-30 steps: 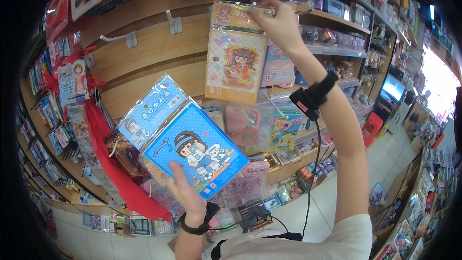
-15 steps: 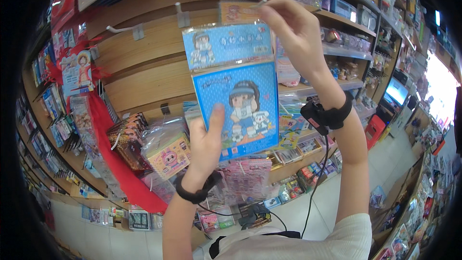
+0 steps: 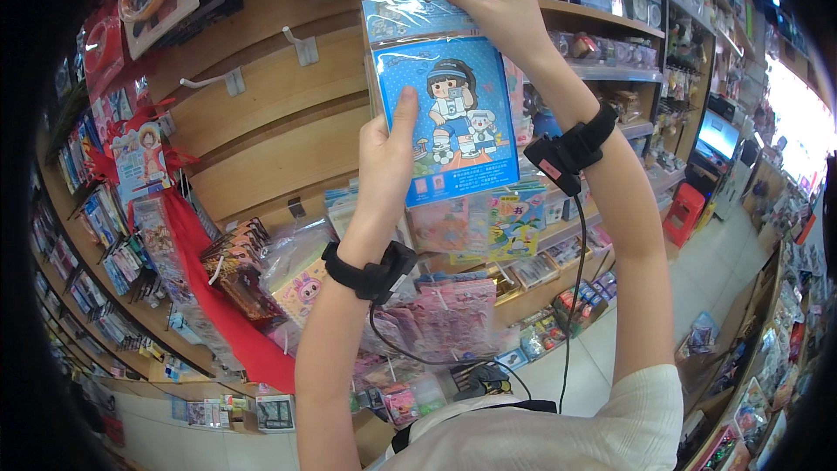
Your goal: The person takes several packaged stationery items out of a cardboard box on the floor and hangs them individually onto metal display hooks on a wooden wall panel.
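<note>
A flat blue packet with a cartoon child and a small white dog on its front hangs upright before the wooden slatted wall. It has a clear sleeve and a blue header card. My left hand grips the packet's left edge, thumb across the front and the other fingers hidden behind. At the top of the header my right hand is closed, thumb and forefinger pinching its upper edge. Whether a hook passes through the header there cannot be made out.
Two white hooks stick out of the slatted wall to the left. Below hang pink packets and other bagged goods. A red ribbon runs down the left side. Shelves of boxed goods stand at right, beside a red stool.
The blue packet and both hands have risen in the view, and the packet has turned more upright. An orange packet seen behind it earlier is now covered.
</note>
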A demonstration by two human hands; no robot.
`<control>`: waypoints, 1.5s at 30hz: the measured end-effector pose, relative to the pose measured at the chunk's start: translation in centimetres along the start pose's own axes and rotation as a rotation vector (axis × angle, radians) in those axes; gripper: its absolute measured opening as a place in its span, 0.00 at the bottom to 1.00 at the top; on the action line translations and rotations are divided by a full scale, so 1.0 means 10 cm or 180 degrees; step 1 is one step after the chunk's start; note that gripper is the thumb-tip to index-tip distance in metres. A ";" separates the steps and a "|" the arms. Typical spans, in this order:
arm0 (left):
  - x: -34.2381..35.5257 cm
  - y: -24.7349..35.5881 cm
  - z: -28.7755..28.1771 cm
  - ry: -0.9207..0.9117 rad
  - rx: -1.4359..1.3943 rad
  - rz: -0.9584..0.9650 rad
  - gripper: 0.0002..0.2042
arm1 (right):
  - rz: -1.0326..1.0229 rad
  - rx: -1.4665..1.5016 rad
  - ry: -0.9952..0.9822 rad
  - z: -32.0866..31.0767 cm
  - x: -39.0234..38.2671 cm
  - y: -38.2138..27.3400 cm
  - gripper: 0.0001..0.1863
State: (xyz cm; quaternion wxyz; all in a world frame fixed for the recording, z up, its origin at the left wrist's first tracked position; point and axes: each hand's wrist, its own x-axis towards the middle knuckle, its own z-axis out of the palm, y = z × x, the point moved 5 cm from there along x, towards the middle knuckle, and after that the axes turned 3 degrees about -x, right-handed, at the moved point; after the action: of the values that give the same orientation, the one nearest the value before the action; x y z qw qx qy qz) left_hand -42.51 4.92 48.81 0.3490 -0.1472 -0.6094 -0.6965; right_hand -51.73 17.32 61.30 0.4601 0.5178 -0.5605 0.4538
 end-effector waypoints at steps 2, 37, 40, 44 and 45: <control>-0.01 0.02 0.01 0.0068 -0.0031 0.0000 0.21 | 0.0070 -0.0169 -0.0029 0.00 0.01 0.00 0.13; -2.54 -1.15 -0.95 0.0509 0.1383 -0.1345 0.14 | 0.0728 0.0331 -0.0387 0.48 -2.33 -0.49 0.11; -3.36 -1.45 -1.28 0.0994 0.1413 -0.2368 0.14 | 0.0922 0.0463 -0.0846 0.68 -2.99 -0.67 0.12; -4.27 -1.32 -1.20 0.2151 0.1047 -0.2996 0.13 | 0.1394 0.1152 -0.1810 1.18 -3.81 -0.96 0.09; -4.50 -1.35 -1.16 0.2413 0.1087 -0.2999 0.12 | 0.1578 0.1374 -0.2020 1.34 -4.00 -1.04 0.09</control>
State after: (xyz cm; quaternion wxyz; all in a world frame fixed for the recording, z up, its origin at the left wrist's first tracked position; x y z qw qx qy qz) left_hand -16.88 7.86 7.84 0.2150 0.4522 -0.5455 -0.6721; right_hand -40.40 10.11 20.04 0.0247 0.5655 -0.6734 0.4755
